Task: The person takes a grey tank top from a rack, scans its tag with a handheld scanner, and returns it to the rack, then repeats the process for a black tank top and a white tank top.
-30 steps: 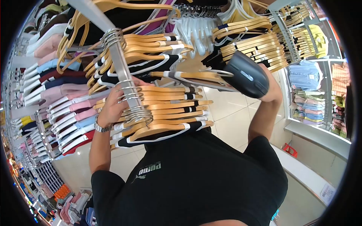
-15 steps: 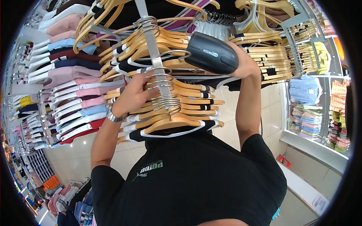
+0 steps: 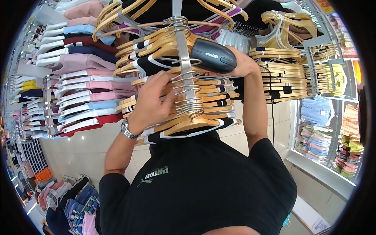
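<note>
Hooks (image 3: 197, 113) of the wooden hangers (image 3: 184, 127) crowd the metal rail (image 3: 182, 49), where the left hand (image 3: 152, 106) rests among them; whether it pinches any, I cannot tell. The right hand (image 3: 243, 64) wraps around the black scanner (image 3: 213, 55) just beside the rail. Such closeness could knock the scanner against metal, tightly packed hooks could snag each other, and the hanging cable (image 3: 272, 117) could catch on a hanger.

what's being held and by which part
Right hand: dark scanner, at its rear end, grip partly hidden. Left hand: at the hangers; hold unclear.
</note>
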Tool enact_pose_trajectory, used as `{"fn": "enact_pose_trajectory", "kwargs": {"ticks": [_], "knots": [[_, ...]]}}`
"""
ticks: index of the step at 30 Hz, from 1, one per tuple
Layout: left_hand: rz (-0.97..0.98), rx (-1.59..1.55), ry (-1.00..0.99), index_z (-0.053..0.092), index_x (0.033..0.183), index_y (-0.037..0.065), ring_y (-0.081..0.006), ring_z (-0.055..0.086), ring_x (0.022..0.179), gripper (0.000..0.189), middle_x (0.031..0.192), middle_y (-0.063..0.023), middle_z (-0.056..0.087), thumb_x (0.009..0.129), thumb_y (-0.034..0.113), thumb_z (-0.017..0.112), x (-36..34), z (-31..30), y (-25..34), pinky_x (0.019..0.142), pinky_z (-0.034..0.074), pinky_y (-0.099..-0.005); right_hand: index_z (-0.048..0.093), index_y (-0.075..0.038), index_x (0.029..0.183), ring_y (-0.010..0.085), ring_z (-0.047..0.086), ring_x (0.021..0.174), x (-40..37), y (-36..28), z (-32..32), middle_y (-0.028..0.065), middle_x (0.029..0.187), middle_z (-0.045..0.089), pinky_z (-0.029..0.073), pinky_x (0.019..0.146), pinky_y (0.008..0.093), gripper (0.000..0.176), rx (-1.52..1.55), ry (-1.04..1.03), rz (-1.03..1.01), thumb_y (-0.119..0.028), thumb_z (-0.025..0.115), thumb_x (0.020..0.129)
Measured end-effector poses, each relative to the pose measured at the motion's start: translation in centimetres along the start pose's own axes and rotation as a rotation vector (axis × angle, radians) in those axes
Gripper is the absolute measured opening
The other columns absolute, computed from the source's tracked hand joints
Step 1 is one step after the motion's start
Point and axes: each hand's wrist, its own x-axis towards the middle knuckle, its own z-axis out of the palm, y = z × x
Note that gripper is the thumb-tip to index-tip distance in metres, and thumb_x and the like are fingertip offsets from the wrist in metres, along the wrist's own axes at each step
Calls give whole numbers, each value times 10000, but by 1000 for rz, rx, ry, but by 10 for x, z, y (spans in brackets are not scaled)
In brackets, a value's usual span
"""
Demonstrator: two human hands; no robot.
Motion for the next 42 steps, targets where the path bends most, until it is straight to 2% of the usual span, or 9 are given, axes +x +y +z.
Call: {"fn": "enact_pose_trajectory", "kwargs": {"ticks": [3, 9, 16, 21, 23, 27, 35, 39, 42], "knots": [[-3, -10, 34, 604, 1149, -10, -368, 620, 898, 267, 959, -155, 657, 896, 66, 642, -1, 0, 1, 808, 487, -417, 624, 2, 1199, 202, 652, 959, 12, 18, 2, 133, 1094, 713, 516, 902, 348, 595, 76, -163, -39, -158, 907, 701], [-240, -298, 189, 640, 1172, 5, -374, 663, 864, 275, 925, -167, 687, 899, 8, 605, 2, 10, 4, 783, 513, -413, 640, 11, 1135, 206, 659, 888, 10, 19, 22, 137, 1010, 723, 535, 861, 354, 513, 124, -47, -171, -127, 888, 708], [-52, 128, 68, 664, 1153, 14, -377, 625, 860, 335, 972, -164, 618, 821, -20, 636, 11, 0, 15, 753, 495, -445, 565, 4, 1313, 156, 640, 955, -1, 11, 29, 114, 1098, 715, 525, 899, 330, 737, 109, -9, -25, -123, 924, 681], [67, 338, 134, 658, 1124, 13, -380, 599, 872, 381, 1062, -170, 579, 749, -55, 649, 17, -1, 16, 740, 476, -472, 614, -6, 1228, 130, 676, 856, -27, 14, 18, 98, 978, 728, 565, 732, 298, 541, 283, 192, 10, -36, 854, 744], [-7, 103, 83, 647, 1136, 6, -389, 599, 881, 375, 1053, -174, 593, 766, -49, 619, 23, 2, 10, 762, 480, -465, 616, 13, 1218, 150, 681, 858, -34, 9, 10, 98, 967, 721, 563, 736, 301, 514, 358, 351, 60, 5, 831, 750], [-137, -256, -108, 609, 1182, -32, -292, 652, 1071, 365, 1188, -160, 664, 850, 92, 526, 30, 6, -21, 935, 504, -367, 707, -4, 1066, 120, 671, 790, -26, -13, -2, 42, 887, 722, 538, 722, 280, 285, 95, 585, -89, -27, 808, 801], [-91, -255, -196, 636, 1205, -48, -216, 683, 993, 413, 1124, -143, 704, 861, 117, 477, 31, 9, -23, 893, 539, -323, 618, 75, 1144, 212, 740, 946, -16, 4, 20, 152, 983, 748, 571, 790, 286, 355, -72, 505, -137, 38, 760, 821], [-119, -266, -201, 651, 1167, -59, -205, 687, 955, 393, 1100, -150, 705, 850, 87, 471, 28, 9, -26, 860, 545, -317, 598, -1, 1222, 247, 713, 887, -10, 9, 48, 142, 983, 724, 545, 797, 344, 531, -234, 476, -63, -44, 800, 732], [-27, -170, -196, 654, 1100, -86, -434, 606, 1064, 347, 1117, -269, 646, 830, 88, 522, 30, 7, -28, 940, 507, -409, 606, -20, 1219, 326, 684, 881, -3, 26, 62, 153, 963, 696, 532, 794, 372, 551, -368, 545, -162, -76, 813, 711]]}}
